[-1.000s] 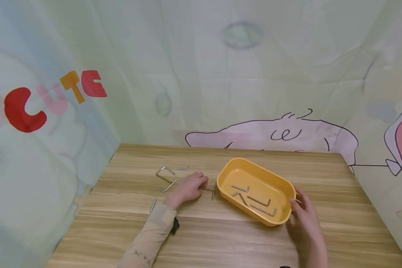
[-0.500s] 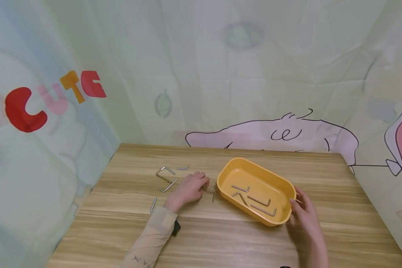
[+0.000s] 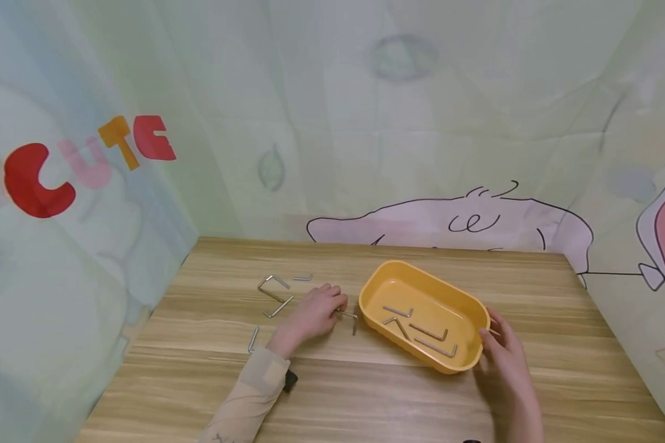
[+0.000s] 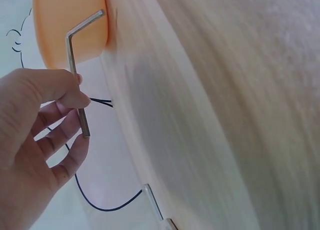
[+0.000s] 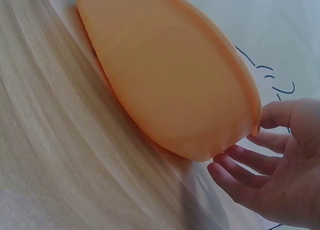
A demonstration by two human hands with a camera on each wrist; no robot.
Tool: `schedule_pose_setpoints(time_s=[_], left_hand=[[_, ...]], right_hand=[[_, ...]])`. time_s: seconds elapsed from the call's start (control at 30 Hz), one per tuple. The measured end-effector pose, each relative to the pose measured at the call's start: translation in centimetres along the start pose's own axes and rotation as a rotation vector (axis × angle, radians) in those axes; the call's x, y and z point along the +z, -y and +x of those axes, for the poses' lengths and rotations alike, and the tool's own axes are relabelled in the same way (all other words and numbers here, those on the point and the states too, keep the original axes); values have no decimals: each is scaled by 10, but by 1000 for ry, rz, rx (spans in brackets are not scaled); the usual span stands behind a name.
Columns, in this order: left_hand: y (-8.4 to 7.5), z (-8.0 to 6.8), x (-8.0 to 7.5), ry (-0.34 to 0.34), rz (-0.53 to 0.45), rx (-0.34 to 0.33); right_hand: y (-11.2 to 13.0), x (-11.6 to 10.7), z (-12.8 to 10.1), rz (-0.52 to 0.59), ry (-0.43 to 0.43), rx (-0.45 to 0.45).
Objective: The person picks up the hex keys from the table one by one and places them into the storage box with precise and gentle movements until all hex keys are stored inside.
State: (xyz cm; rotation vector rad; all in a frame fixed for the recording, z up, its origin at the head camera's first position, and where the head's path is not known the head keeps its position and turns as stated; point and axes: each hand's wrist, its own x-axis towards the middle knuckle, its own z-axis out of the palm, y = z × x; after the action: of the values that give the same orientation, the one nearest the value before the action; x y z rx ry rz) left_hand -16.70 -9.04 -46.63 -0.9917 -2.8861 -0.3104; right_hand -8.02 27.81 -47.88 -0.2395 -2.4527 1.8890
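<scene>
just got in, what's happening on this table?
A person is handling L-shaped hex keys at a wooden table. The left hand pinches one hex key just left of the yellow tray. The right hand rests open against the tray's right end. Four keys in the tray lie flat; a few loose keys sit on the table to the left.
</scene>
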Motion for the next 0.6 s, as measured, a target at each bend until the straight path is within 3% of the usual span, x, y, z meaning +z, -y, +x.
schedule_pose_setpoints(time_s=[0.6], left_hand=[[-18,-14,-12,-12,8,23]], right_hand=[[1,0,-1,12,10,43]])
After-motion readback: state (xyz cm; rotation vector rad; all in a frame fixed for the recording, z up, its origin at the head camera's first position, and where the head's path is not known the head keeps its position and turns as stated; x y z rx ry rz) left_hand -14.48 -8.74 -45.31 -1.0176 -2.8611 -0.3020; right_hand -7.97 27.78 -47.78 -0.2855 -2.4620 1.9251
